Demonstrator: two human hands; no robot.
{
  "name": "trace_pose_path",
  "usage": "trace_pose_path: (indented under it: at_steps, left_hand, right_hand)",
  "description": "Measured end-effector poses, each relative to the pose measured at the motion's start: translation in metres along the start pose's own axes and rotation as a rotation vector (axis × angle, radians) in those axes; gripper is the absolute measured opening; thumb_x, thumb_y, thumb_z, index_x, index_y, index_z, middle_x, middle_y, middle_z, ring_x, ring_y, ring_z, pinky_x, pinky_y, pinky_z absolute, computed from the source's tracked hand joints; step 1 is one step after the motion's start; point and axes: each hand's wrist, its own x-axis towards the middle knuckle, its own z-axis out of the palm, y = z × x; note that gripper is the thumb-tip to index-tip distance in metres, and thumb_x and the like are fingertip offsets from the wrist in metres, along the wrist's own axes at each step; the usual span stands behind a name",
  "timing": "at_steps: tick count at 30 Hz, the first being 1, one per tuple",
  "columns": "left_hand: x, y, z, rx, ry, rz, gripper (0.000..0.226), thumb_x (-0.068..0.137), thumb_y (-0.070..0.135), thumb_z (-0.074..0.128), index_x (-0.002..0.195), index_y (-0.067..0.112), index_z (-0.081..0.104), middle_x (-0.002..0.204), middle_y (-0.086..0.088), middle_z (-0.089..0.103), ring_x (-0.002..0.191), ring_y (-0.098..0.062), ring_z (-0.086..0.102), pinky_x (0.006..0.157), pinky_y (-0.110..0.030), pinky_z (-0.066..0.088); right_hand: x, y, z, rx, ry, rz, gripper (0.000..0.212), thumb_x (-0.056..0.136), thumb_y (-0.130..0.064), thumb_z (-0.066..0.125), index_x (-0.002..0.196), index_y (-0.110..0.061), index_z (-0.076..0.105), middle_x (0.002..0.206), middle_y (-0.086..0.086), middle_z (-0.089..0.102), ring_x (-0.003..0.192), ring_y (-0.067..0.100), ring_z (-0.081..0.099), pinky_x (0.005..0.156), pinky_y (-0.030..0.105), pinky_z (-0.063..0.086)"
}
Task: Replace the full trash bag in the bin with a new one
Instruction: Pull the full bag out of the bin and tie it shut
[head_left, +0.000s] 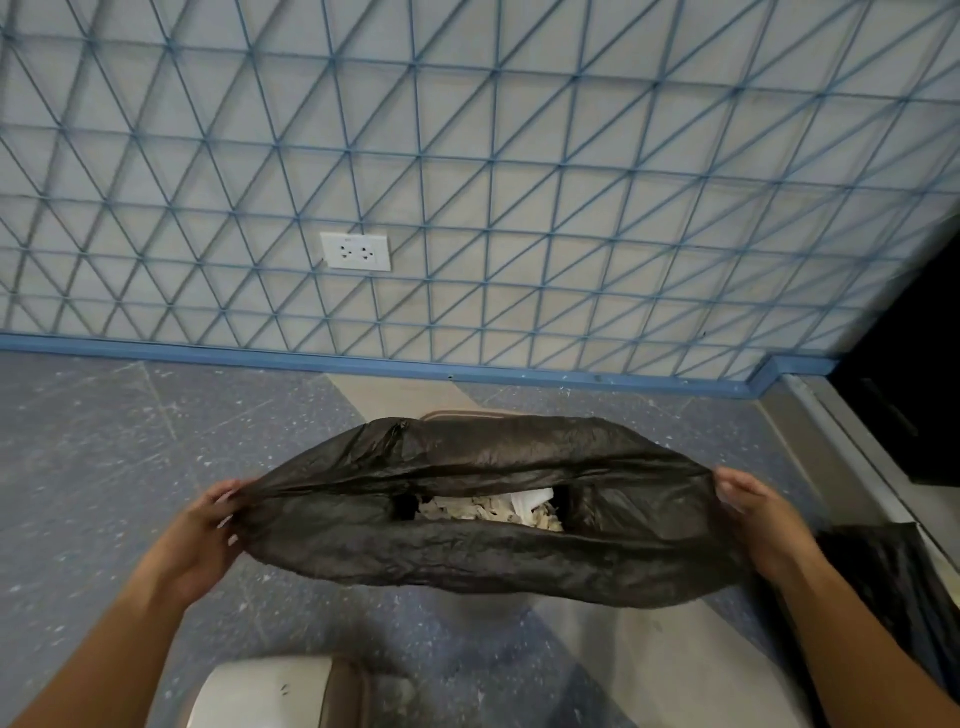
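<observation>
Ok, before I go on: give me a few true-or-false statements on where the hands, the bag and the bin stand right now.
1. Both hands hold the dark trash bag by its mouth. True: the left hand grips one end, the right hand the other.
2. The bag's mouth is tied shut. False: a gap shows pale paper waste inside.
3. A wall socket sits on the wall behind. True.
4. The bag is empty. False: it holds the paper waste.
5. Another dark bag lies on the floor by the right arm. True.
</observation>
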Motion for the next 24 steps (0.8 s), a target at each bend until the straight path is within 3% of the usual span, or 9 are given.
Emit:
trace_pose_path:
  at_steps: [5,7,9,11,13,15,20,22,24]
  left_hand:
    - [-0.016,-0.043,-0.025,-0.045,-0.055,0.088,0.052,0.097,0.046,0.028,0.14,0.02,0.043,0.128,-0.007,0.059,0.116,-0.028,0.057,0.101,-0.048,0.043]
    - [-0.005,-0.072,-0.036,-0.178,-0.223,0.183,0.06,0.099,0.044,0.016,0.15,0.011,0.016,0.153,-0.018,0.026,0.142,-0.035,0.023,0.117,-0.054,0.006]
    - [-0.002,-0.089,-0.016,-0.325,-0.483,0.152,0.061,0.1,0.039,0.018,0.15,0.006,0.005,0.156,-0.021,0.007,0.144,-0.038,0.007,0.116,-0.049,-0.009]
    - [-0.018,-0.081,0.022,-0.351,-0.443,0.142,0.06,0.1,0.035,0.024,0.149,0.004,0.01,0.156,-0.021,0.009,0.145,-0.034,0.009,0.119,-0.043,-0.004]
    - [-0.023,-0.059,0.061,-0.305,-0.275,0.129,0.052,0.096,0.033,0.045,0.139,0.003,0.043,0.151,-0.019,0.03,0.138,-0.029,0.033,0.117,-0.038,0.025]
    - [-0.012,-0.037,0.087,-0.326,-0.136,0.01,0.037,0.083,0.03,0.065,0.113,0.009,0.069,0.136,-0.015,0.054,0.117,-0.026,0.059,0.093,-0.036,0.053]
    - [0.013,-0.011,0.093,-0.206,0.305,0.118,0.046,0.093,0.012,0.055,0.137,0.004,0.044,0.137,-0.015,0.051,0.122,-0.03,0.053,0.101,-0.039,0.045]
    - [0.005,-0.009,0.084,-0.136,0.21,0.117,0.051,0.092,0.024,0.057,0.139,0.009,0.043,0.136,-0.011,0.053,0.122,-0.029,0.052,0.102,-0.041,0.042]
    - [-0.008,-0.018,0.074,-0.117,0.008,0.051,0.053,0.093,0.039,0.048,0.139,0.014,0.042,0.133,-0.007,0.054,0.126,-0.027,0.048,0.108,-0.043,0.036]
  right_hand:
    - [-0.037,0.048,-0.026,0.135,-0.033,0.17,0.05,0.083,-0.009,0.055,0.131,-0.02,0.044,0.087,-0.013,0.075,0.079,0.014,0.069,0.07,0.032,0.05]
    - [-0.063,0.067,-0.013,-0.059,-0.185,0.287,0.066,0.076,-0.001,0.064,0.131,-0.029,0.04,0.113,-0.007,0.066,0.095,0.023,0.057,0.079,0.038,0.038]
    - [-0.077,0.081,0.011,-0.156,-0.331,0.366,0.064,0.072,0.003,0.07,0.124,-0.025,0.044,0.117,-0.007,0.055,0.1,0.02,0.049,0.078,0.038,0.035]
    - [-0.074,0.083,0.037,0.022,-0.299,0.334,0.033,0.084,0.012,0.055,0.104,-0.014,0.055,0.11,0.0,0.058,0.087,0.02,0.051,0.071,0.036,0.037]
    - [-0.062,0.068,0.063,0.221,-0.234,0.203,0.022,0.083,0.003,0.058,0.1,-0.012,0.059,0.119,0.011,0.059,0.089,0.024,0.056,0.073,0.036,0.043]
    - [-0.051,0.041,0.082,0.362,-0.203,0.056,0.054,0.065,-0.021,0.077,0.114,-0.008,0.059,0.127,0.014,0.057,0.101,0.027,0.059,0.084,0.04,0.048]
    - [-0.036,0.007,0.085,0.302,0.084,0.079,0.053,0.088,-0.011,0.06,0.138,-0.009,0.041,0.137,0.015,0.051,0.107,0.029,0.053,0.094,0.046,0.044]
    - [-0.042,0.01,0.074,0.234,-0.014,0.125,0.052,0.089,-0.016,0.061,0.137,-0.013,0.042,0.139,0.013,0.049,0.11,0.029,0.051,0.098,0.05,0.041]
    - [-0.054,0.019,0.063,0.199,-0.208,0.197,0.077,0.072,-0.037,0.078,0.137,-0.018,0.042,0.14,0.007,0.049,0.12,0.027,0.047,0.099,0.052,0.037]
